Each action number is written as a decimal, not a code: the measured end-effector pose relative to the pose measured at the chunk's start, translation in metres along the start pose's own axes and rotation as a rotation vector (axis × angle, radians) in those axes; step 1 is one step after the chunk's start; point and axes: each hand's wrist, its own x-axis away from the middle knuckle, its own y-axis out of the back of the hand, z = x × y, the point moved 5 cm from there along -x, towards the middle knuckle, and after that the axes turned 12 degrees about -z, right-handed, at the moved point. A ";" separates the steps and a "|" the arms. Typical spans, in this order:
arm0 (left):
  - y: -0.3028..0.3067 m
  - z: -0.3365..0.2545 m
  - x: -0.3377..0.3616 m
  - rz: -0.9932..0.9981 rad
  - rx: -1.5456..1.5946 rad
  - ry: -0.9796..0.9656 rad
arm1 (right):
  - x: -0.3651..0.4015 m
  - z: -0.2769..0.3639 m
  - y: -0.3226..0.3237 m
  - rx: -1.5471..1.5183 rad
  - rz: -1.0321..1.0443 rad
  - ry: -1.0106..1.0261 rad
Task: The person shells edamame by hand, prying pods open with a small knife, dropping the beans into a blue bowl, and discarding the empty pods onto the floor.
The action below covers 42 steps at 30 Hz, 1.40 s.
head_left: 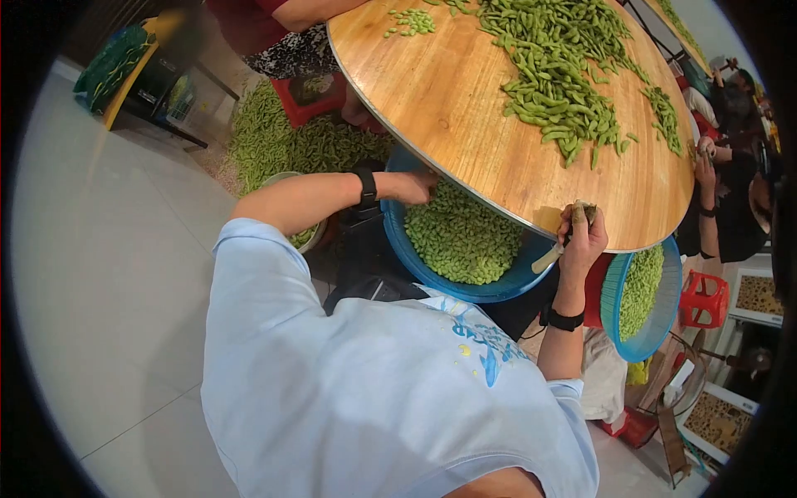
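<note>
My left hand [411,187] hangs over the far-left part of a blue tub [408,264] filled with green shelled beans [465,236]. Its fingers point down beside the table edge and do not show clearly. At the front edge of the round wooden table [432,91], my right hand [584,234] is closed around a pale, flat-ended tool [546,258], whose end sticks out toward the tub. Something dark covers the tip of a finger or thumb there. Green bean pods [564,83] lie heaped on the tabletop, beyond both hands.
A small pile of shelled beans [411,22] lies near another person's arm [311,10]. Pods [274,137] cover the floor around a red stool [305,101]. To the right are a blue basket of beans [639,290], a red stool [704,300] and more people.
</note>
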 end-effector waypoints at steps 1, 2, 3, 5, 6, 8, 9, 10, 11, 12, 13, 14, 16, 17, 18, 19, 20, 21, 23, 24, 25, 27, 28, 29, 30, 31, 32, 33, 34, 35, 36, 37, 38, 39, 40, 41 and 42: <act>-0.007 0.003 -0.010 -0.120 -0.169 -0.152 | 0.000 0.000 0.000 0.001 -0.005 0.004; -0.011 0.000 -0.016 -0.112 -0.171 -0.153 | 0.000 0.000 0.000 0.002 -0.008 0.008; -0.017 -0.005 -0.023 -0.063 -0.326 -0.212 | 0.000 0.000 0.000 0.003 -0.014 0.003; -0.030 -0.012 -0.032 -0.003 -0.483 -0.275 | 0.000 -0.001 0.001 0.020 -0.017 -0.001; -0.039 -0.012 -0.035 0.058 -0.492 -0.218 | 0.000 -0.001 0.001 0.020 -0.026 -0.004; -0.058 0.007 -0.047 0.127 -0.505 -0.165 | 0.000 0.000 0.001 0.030 0.007 0.024; -0.078 0.036 -0.061 0.127 -0.614 -0.280 | 0.000 -0.001 0.001 0.031 0.001 0.009; -0.090 0.051 -0.068 0.127 -0.722 -0.397 | 0.000 -0.001 0.001 0.031 -0.010 0.005; -0.086 0.042 -0.063 0.139 -0.726 -0.402 | 0.001 -0.001 0.001 0.030 -0.023 0.007; -0.078 0.026 -0.054 0.163 -0.714 -0.335 | 0.001 -0.001 0.001 0.030 -0.038 0.010; -0.075 0.019 -0.051 0.187 -0.705 -0.271 | 0.002 -0.001 0.001 0.011 -0.041 0.006; -0.076 0.020 -0.051 0.199 -0.710 -0.284 | 0.002 -0.002 0.002 0.014 -0.060 0.006; -0.066 0.009 -0.050 -0.030 -0.697 -0.531 | 0.001 -0.004 0.004 0.001 -0.055 -0.007; -0.062 0.008 -0.052 -0.054 -0.654 -0.566 | 0.001 -0.005 0.005 0.006 -0.043 -0.007; -0.051 -0.018 -0.042 -0.042 -0.658 -0.578 | 0.001 -0.004 0.006 0.007 -0.060 -0.007; -0.029 -0.049 -0.026 -0.018 -0.453 -0.269 | 0.002 -0.003 0.005 -0.014 -0.049 -0.039; -0.016 -0.072 -0.012 0.005 -0.245 0.037 | 0.001 -0.002 0.005 -0.032 -0.038 -0.068; -0.007 -0.091 -0.001 0.015 -0.251 0.023 | 0.000 -0.001 0.005 -0.068 -0.034 -0.073; 0.018 -0.099 0.027 0.015 0.046 0.148 | -0.001 0.001 0.006 -0.058 -0.037 -0.073; 0.032 -0.102 0.042 -0.020 -0.074 0.078 | -0.001 0.002 0.005 -0.052 -0.024 -0.075; 0.048 -0.101 0.058 -0.059 -0.197 0.002 | 0.000 0.005 0.003 -0.055 -0.051 -0.083; 0.078 -0.095 0.104 -0.105 -0.529 -0.217 | 0.000 0.007 0.004 -0.058 -0.042 -0.079; 0.090 -0.061 0.124 -0.036 -0.650 -0.214 | 0.000 0.007 0.003 -0.047 -0.021 -0.090; 0.107 -0.051 0.148 0.058 -0.855 0.090 | 0.001 0.008 0.001 -0.034 -0.024 -0.075; 0.123 -0.059 0.174 -0.006 -1.158 0.087 | 0.001 0.010 0.002 -0.050 -0.038 -0.059; 0.133 -0.067 0.185 -0.147 -1.484 0.059 | 0.002 0.008 0.002 -0.042 -0.023 -0.096; 0.146 -0.069 0.176 -0.163 -1.504 0.049 | 0.002 0.007 0.001 -0.032 -0.007 -0.132; 0.154 -0.072 0.165 0.037 -1.307 0.141 | 0.002 0.008 0.000 -0.030 -0.013 -0.116; 0.158 -0.082 0.156 0.232 -1.094 0.229 | 0.002 0.009 0.001 -0.037 -0.022 -0.103; 0.159 -0.114 0.138 0.117 -0.943 -0.048 | 0.002 0.008 0.001 -0.041 -0.022 -0.104; 0.158 -0.147 0.112 0.047 -0.873 -0.231 | 0.002 0.007 0.001 -0.043 -0.023 -0.106; 0.158 -0.184 0.094 -0.138 -0.683 -0.317 | 0.003 0.008 0.000 -0.047 -0.020 -0.074; 0.156 -0.221 0.071 -0.234 -0.538 -0.472 | 0.003 0.008 0.001 -0.046 -0.028 -0.063; 0.153 -0.244 0.047 -0.297 -0.492 -0.528 | 0.003 0.008 0.001 -0.053 -0.027 -0.081; 0.149 -0.261 0.021 -0.383 -0.403 -0.634 | 0.003 0.007 0.001 -0.061 -0.024 -0.098; 0.144 -0.272 -0.006 -0.468 -0.311 -0.739 | 0.003 0.006 0.002 -0.066 -0.018 -0.103; 0.139 -0.281 -0.031 -0.545 -0.281 -0.724 | 0.003 0.006 0.003 -0.063 -0.025 -0.090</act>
